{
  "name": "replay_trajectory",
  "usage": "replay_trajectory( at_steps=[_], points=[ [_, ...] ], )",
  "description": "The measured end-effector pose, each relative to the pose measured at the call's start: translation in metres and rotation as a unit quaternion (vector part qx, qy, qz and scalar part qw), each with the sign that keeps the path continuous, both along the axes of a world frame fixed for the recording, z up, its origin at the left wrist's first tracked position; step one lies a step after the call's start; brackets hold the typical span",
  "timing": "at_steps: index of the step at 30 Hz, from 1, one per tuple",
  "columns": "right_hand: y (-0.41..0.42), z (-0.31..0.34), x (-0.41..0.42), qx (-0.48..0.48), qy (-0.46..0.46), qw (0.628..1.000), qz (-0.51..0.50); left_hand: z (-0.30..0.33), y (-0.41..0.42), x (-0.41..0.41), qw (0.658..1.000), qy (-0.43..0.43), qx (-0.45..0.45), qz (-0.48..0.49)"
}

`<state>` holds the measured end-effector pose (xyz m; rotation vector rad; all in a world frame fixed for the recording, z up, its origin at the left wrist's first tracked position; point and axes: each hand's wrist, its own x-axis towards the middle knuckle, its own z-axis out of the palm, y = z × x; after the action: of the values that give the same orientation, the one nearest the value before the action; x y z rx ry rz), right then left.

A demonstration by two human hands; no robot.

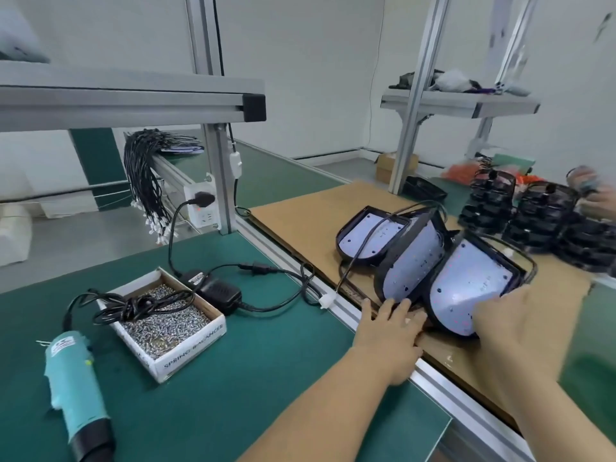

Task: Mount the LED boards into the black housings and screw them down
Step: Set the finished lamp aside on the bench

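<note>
Left hand (pixel 386 331): lies palm down on the near edge of the cardboard (pixel 300 221), fingers spread flat; its fingertips touch the lower rim of the middle housing (pixel 411 258); the grip closes on nothing.
Right hand (pixel 520 325): blurred; its open palm presses against the near-right side of the nearest housing (pixel 466 281); whether the fingers curl around the rim cannot be told.
Housings: 3 black housings lie in a row on the cardboard, each holding a white LED board face up; the middle and nearest ones tilt and overlap, and the far housing (pixel 366 235) lies flatter.
Wires: black leads run from the housings; 1 ends in a white plug (pixel 327 300) at the desk rail.
Stacks (pixel 546 218): more black housings, piled at the far right.
Screw box (pixel 163 318): an open white carton full of small screws, on the green desk (pixel 266 378), left of the hands.
Screwdriver (pixel 75 388): a teal powered tool, lying at the desk's near-left, its black cable draped across the screw box.
Adapter (pixel 218 293): a black block just behind the box.
</note>
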<state>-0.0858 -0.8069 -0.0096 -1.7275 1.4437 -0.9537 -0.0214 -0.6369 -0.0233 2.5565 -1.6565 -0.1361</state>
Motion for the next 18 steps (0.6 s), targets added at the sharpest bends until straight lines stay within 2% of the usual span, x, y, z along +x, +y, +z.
replay_trajectory(
  at_steps=[3,5,7,9,11,13,16,18],
  points=[
    [-0.003,0.001,-0.006,-0.029,0.097,0.995,0.005,-0.001,0.003,0.003,1.000,0.003,0.003,-0.002],
    [0.002,0.009,-0.006,-0.093,0.118,0.989,0.012,0.000,0.003,0.005,1.000,0.001,0.002,-0.006],
    [0.013,0.014,0.001,-0.221,0.136,0.963,0.068,0.001,0.002,0.005,1.000,0.000,0.001,-0.004],
    [0.026,0.015,0.010,-0.282,0.192,0.927,0.155,0.000,0.004,0.005,1.000,0.002,0.007,-0.002],
    [0.036,0.010,0.019,-0.229,0.258,0.913,0.219,0.001,0.009,0.007,1.000,0.002,0.015,0.004],
    [0.044,0.005,0.026,-0.195,0.316,0.902,0.222,0.003,0.015,0.011,1.000,-0.002,0.014,0.011],
    [0.063,0.006,0.036,-0.215,0.333,0.897,0.194,0.007,0.026,0.017,1.000,-0.006,0.001,0.030],
    [0.081,0.010,0.045,-0.244,0.327,0.888,0.210,0.010,0.035,0.021,0.999,-0.006,-0.010,0.047]
  ],
)
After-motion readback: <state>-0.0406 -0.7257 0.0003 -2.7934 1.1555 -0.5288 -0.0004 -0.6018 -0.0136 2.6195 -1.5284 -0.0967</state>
